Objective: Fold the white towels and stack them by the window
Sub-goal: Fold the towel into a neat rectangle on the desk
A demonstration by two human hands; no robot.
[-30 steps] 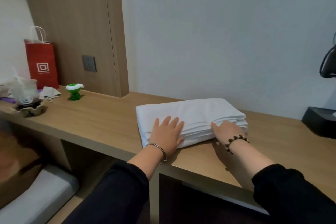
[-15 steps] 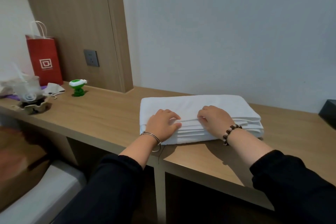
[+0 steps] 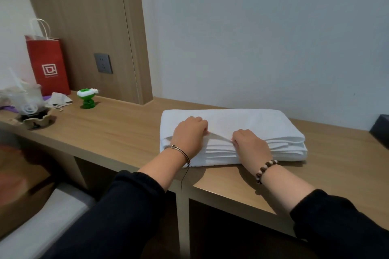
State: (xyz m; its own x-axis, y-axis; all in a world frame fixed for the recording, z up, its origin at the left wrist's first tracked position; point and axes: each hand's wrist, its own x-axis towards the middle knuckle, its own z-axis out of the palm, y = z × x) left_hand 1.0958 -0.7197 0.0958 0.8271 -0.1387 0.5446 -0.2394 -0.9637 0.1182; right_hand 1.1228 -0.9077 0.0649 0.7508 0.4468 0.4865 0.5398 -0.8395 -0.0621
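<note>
A stack of folded white towels lies on the wooden desk against the pale wall. My left hand sits on the stack's near left part, fingers curled and pinching the front edge of the top layer. My right hand is at the near middle edge, fingers curled into the layers and pinching the same top fold, which lifts slightly between the two hands. The fingertips of both hands are hidden in the cloth.
At the desk's left end stand a red paper bag, a green toy figure, a clear plastic cup on a holder and a crumpled cloth. A dark box sits at the right edge. A grey cushion lies below left.
Both hands went from lying flat on the stack's front to curling and pinching the top layer's edge, the right hand shifting left toward the middle. The camera view has moved closer.
</note>
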